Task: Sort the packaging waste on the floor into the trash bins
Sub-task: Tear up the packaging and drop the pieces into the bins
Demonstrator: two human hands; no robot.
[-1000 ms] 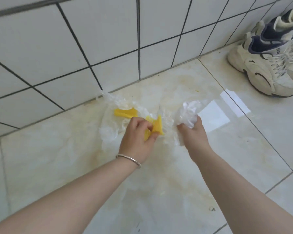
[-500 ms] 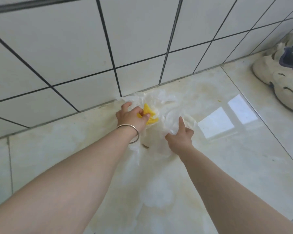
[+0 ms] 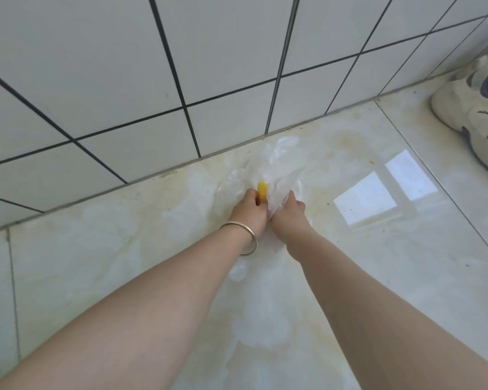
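Head view, looking down at a glossy cream marble-pattern floor (image 3: 124, 249) where it meets a wall of white square tiles with dark grout (image 3: 209, 66). Both bare forearms stretched forward, hands side by side and touching near the base of the wall. Left hand (image 3: 248, 209), fingers curled, pinching a small yellow plastic piece (image 3: 262, 189) that sticks up above the knuckles; thin silver bangle (image 3: 244, 237) loose round that wrist. Right hand (image 3: 289, 213), fingers curled round a fold of crumpled clear plastic film (image 3: 276, 161), gripping its near edge. Film spread flat on the floor beyond both hands, reaching almost to the foot of the wall, with the yellow piece lying against its near part; whether the yellow piece is attached to the film or only pressed against it, cannot tell. A further pale scrap of the film visible on the floor under the left wrist. Bright window reflection (image 3: 378, 195) on the floor to the right of the hands, well apart from the film. Off-white sneaker with navy trim (image 3: 473, 119) at the far right edge, near the wall, partly cut off by the frame.
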